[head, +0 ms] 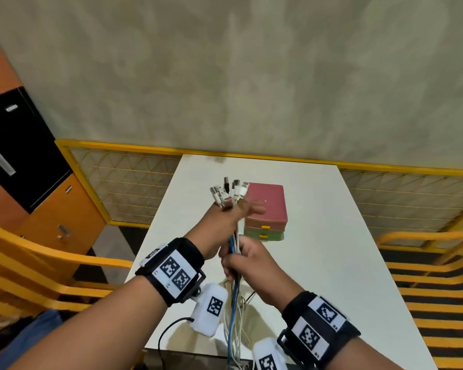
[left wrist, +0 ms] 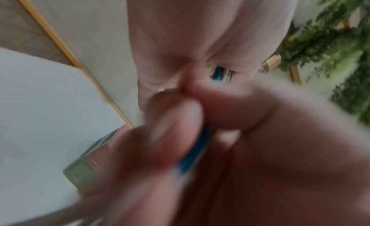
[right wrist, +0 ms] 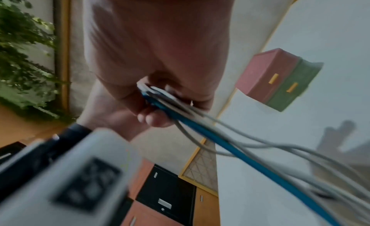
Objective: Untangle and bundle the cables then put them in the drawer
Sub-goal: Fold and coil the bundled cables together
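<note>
Our left hand [head: 222,225] grips the cables [head: 234,297] just below their plugs [head: 229,192], while our right hand [head: 247,260] closes around the same strands lower down. They hang over the white table [head: 332,263], near the closed drawer box [head: 267,209].

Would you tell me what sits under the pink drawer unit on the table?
A green drawer unit lies directly under the pink drawer unit, both with yellow handles. Both drawers look closed, so their contents are hidden; the left hand covers their left edge.
</note>
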A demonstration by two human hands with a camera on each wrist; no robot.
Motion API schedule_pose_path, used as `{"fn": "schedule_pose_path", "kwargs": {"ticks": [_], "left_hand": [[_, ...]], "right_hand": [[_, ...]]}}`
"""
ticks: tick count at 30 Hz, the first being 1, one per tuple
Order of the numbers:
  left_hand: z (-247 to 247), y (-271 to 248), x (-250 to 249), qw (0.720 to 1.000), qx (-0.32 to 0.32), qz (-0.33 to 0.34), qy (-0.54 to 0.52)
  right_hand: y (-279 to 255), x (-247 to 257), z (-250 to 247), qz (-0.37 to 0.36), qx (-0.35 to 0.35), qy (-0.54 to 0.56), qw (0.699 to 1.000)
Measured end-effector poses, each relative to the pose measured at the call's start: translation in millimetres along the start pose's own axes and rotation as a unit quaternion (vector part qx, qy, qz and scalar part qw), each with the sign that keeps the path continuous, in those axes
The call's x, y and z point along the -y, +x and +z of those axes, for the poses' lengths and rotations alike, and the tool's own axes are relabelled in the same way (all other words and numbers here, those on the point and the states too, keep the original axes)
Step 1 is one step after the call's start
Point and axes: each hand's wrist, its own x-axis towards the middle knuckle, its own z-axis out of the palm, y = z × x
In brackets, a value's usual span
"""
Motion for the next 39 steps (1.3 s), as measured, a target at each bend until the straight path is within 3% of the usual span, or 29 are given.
{"fn": "schedule_pose_path", "kwargs": {"ticks": [3,6,9,14,21,26,28,32,35,37,39], "left_hand": [[2.6,1.2,-4.2,0.996,-0.022,-0.006,-0.091],[0.7,-2.0,-2.7,0.988,0.007,0.012,-0.156],[-10.5,-1.8,-1.5,0.995,0.031,0.07,-0.059],[-16.3,-3.0,-9.4,0.997,0.041,0.072,0.003],[11.5,-19.1,-22.8,0.971,0.015,0.0,-0.238],[18.2,-38.8,-44.2,0.948,0.063,-0.035,-0.31],[13.3,-45.7,-53.5,0.938,0.112,-0.041,-0.326],[7.0,-74.1,-38.8,0.918,0.311,-0.114,-0.217],[2.8,-97.1,-2.5,0.879,0.405,-0.245,-0.062],[-1.7,-101.9,25.1,0.882,0.364,-0.299,0.022],[-9.2,-96.5,53.6,0.922,0.242,-0.287,0.092]], "right_hand": [[-7.2,-8.6,3.7,0.015,-0.011,0.029,0.999],[-6.5,-8.4,2.8,-0.01,-0.041,0.021,0.999],[-5.8,-2.9,-0.5,-0.019,-0.036,0.021,0.999],[-8.1,-2.7,5.1,-0.012,-0.004,-0.032,0.999],[-5.8,-5.9,7.9,-0.011,-0.026,-0.03,0.999],[-12.9,-16.5,1.5,0.008,0.014,-0.121,0.992],[-16.9,-25.4,0.3,0.026,0.026,-0.159,0.987],[-22.9,-25.1,-17.0,0.054,0.034,-0.226,0.972],[-18.8,-11.4,-36.3,0.049,0.05,-0.284,0.956],[-9.6,-12.4,-41.2,0.025,0.067,-0.385,0.92],[-5.4,-14.5,-38.2,0.028,0.067,-0.426,0.902]]}}
